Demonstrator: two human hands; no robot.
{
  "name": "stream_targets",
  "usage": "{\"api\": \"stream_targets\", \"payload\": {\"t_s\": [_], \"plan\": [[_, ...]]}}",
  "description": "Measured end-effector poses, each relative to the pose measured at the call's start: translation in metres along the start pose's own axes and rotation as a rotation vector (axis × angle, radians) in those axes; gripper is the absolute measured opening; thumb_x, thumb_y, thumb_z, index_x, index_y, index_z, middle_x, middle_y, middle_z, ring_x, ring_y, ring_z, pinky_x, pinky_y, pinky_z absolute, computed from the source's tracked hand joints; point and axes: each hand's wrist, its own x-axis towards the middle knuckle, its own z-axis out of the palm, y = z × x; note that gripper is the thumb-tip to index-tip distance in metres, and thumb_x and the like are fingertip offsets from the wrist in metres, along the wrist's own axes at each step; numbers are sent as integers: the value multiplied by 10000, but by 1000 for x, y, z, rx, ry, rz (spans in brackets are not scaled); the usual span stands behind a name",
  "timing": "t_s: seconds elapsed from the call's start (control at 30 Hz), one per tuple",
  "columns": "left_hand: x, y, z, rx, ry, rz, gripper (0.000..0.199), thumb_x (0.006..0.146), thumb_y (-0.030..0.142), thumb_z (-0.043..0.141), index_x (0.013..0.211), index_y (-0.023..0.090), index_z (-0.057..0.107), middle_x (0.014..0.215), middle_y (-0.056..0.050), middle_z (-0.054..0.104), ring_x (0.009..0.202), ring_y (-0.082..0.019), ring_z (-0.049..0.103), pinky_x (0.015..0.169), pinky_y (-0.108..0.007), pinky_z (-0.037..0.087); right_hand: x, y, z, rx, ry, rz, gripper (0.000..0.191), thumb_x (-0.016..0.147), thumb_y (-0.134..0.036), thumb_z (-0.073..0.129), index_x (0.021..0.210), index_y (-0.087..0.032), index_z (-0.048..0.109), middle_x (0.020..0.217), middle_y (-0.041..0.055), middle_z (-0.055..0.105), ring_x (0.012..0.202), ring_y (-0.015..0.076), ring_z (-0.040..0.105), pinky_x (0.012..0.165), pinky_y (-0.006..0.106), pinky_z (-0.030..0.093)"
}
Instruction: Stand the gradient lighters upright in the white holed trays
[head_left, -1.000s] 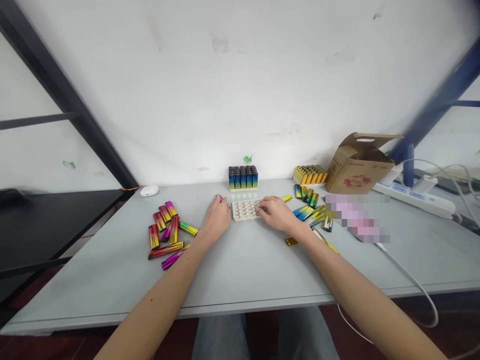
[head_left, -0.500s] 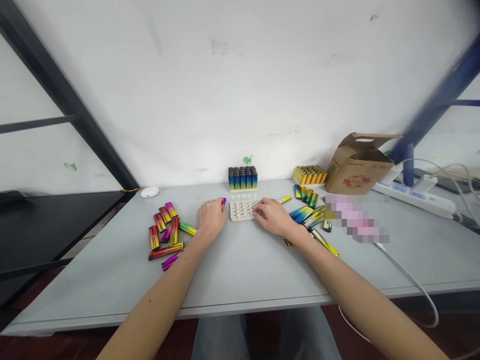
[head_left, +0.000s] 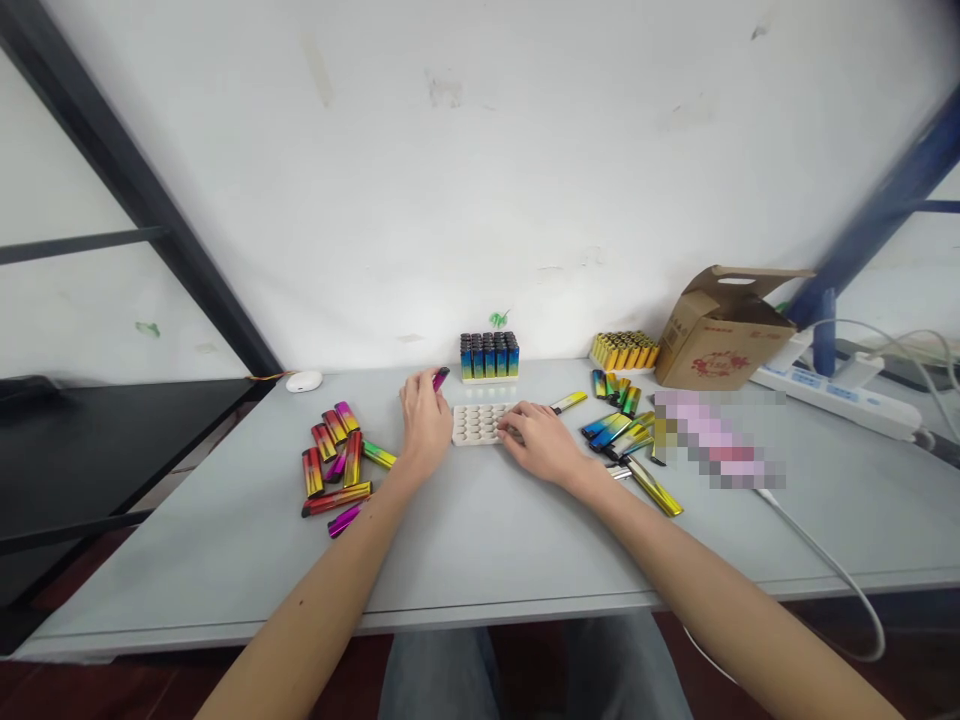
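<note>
- The front edge of the table (head_left: 495,540) is crossed by both forearms; a broad stretch of tabletop lies between that edge and the white tray (head_left: 474,428).
- Side room is bounded by loose red and purple lighters (head_left: 352,460) at left and loose yellow and blue lighters (head_left: 655,487) at right.
- The tray is set flat between the hands, its visible holes uncovered.
- A purple lighter (head_left: 441,378) is gripped by the closed fingers of the left hand (head_left: 425,418), just beside the tray.
- The tray's right end is covered by the half-curled right hand (head_left: 546,440); whether anything is held cannot be told.
- Upright blue lighters (head_left: 489,360) are packed in a rack near the wall, gold ones (head_left: 624,352) in another beside the cardboard box (head_left: 712,358).
</note>
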Motion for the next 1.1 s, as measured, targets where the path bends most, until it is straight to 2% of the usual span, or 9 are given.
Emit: {"api": "stream_targets", "payload": {"t_s": [0.17,0.27,0.33,0.43,0.5,0.6,0.73,0.93,1.1], "plan": [[-5,10,1,-205,-118,9,393,946,227,342,1338,216,346,1131,-90,643,1063,-239,606,927,-412,473,1,1,-2,4,-8,5,215,944,-267,480,994,-179,670,982,77,625,969,211,583,928,338,375],[-5,15,3,-339,-140,1,335,938,316,402,1254,210,443,1011,-71,662,971,-225,638,879,-383,492,1,4,-5,16,-27,-18,209,943,-275,482,977,-183,667,969,73,622,956,207,586,915,330,384],[-5,19,4,-500,-172,-68,304,928,336,420,1189,201,495,917,-50,635,822,-184,649,796,-343,515,1,6,-7,31,-47,-42,204,943,-272,482,970,-185,665,966,72,621,946,203,585,899,321,391],[-4,24,5,-797,-278,-213,310,892,344,476,1163,196,511,837,-10,567,589,-104,559,608,-268,501,1,8,-9,44,-63,-58,194,937,-253,488,971,-182,666,965,76,620,937,203,577,887,318,399],[-4,27,3,-945,-345,-279,302,847,322,537,1116,184,543,795,5,541,524,-72,476,514,-219,438,1,9,-10,44,-61,-62,195,932,-244,493,980,-174,668,968,82,617,935,207,573,887,322,405],[-3,30,-2,-1081,-405,-385,275,821,354,560,996,147,610,707,7,523,504,-63,419,462,-192,355,0,10,-8,51,-50,-84,207,933,-247,489,990,-166,671,968,91,612,943,213,572,887,324,417],[-1,33,-9,-1223,-489,-533,386,875,460,445,867,121,630,610,19,432,485,-71,389,454,-200,342,0,13,-7,78,-42,-138,216,939,-271,486,985,-167,671,992,96,611,972,216,573,892,324,430],[-1,39,-14,-1332,-525,-703,386,893,471,360,691,172,496,559,47,319,449,-82,352,432,-208,325,2,21,-11,102,-70,-173,212,942,-287,493,999,-179,667,999,92,629,949,216,591,831,322,459],[0,40,-16,-1341,-533,-753,359,874,463,351,645,191,407,546,57,282,423,-82,314,393,-199,263,3,32,-17,116,-75,-132,201,925,-254,509,1015,-177,671,1035,100,628,962,226,595,856,346,469]]}}
